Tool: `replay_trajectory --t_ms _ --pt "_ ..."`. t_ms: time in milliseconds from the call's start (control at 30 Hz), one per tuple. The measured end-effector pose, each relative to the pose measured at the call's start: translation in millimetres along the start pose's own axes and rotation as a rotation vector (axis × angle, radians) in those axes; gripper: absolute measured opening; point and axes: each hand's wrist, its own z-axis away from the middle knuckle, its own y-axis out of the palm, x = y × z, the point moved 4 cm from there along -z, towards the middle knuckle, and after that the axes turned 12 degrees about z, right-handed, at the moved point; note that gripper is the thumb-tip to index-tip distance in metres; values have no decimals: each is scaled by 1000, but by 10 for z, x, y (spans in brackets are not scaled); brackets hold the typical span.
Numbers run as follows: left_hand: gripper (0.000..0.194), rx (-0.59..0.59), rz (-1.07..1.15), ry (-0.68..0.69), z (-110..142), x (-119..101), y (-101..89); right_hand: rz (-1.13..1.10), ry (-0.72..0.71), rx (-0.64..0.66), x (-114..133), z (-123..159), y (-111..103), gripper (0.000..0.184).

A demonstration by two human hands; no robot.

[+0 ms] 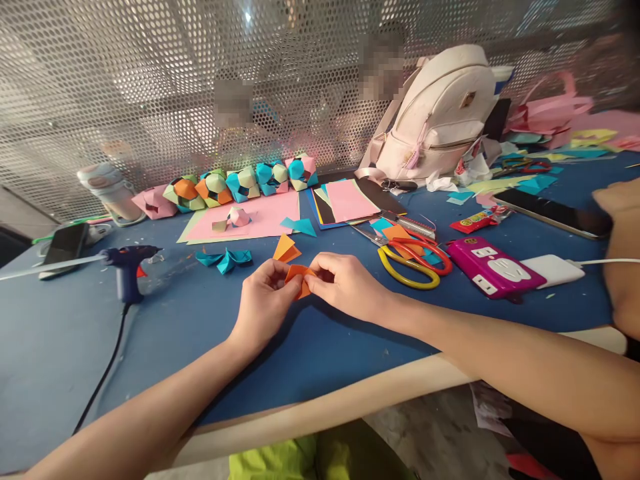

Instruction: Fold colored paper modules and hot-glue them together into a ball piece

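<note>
Though small, orange paper (305,289) between fingers (289,289).

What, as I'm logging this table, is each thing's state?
Left hand: pinching orange paper
Right hand: pinching orange paper
Orange paper: folded, held
Teal paper: folded
Glue gun: glue stick inserted
Scissors: opening unclear
Purple power strip: sockets upward
Rightmost phone: screen dark
Bottle: upright
Backpack: upright

Ppr (296,271) btwn glue gun (129,268) & scissors (384,259)

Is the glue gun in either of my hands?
No, the glue gun rests on the table, while your left hand and right hand both hold one piece of orange paper.
</note>
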Motion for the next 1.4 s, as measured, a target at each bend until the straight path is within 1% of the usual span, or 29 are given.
replay_trajectory --t_ms 133,300,367,500,600,700,767,833,967,1067,1167,1233,1300,1400 --pt "15 4 21 -9 7 23 11 43 -44 -38 14 8 5 25" --pt "17 2 80 -55 -10 52 14 63 -44 -29 9 11 6 23" --pt "19 30 127 -100 -21 62 23 75 -24 -17 -11 3 9 23" --pt "25 120 219 -233 -33 65 48 95 45 37 -86 -35 7 23" --pt "29 163 213 -289 -40 59 49 104 81 86 -135 -60 5 24" --pt "24 175 94 -254 -53 64 34 109 89 109 -143 -61 9 23" --pt "23 146 5 -207 -59 70 13 106 75 115 -124 -51 13 23" --pt "23 109 -38 -170 -60 72 -5 102 54 111 -98 -42 11 24" --pt "24 94 -48 -145 -54 67 -10 105 25 95 -79 -40 -9 24" --pt "22 120 -51 -149 -58 71 -7 122 6 95 -99 -41 -10 24" --pt "21 161 -101 -113 -63 67 2 151 -59 65 -100 -25 4 23" --pt "16 171 -145 -81 -59 58 7 172 -118 37 -77 -5 21 23" --pt "10 165 -150 -62 -48 44 12 176 -164 15 -44 18 32 22" --pt "8 103 -114 -36 -28 17 -1 157 -177 5 -9 41 29 19"
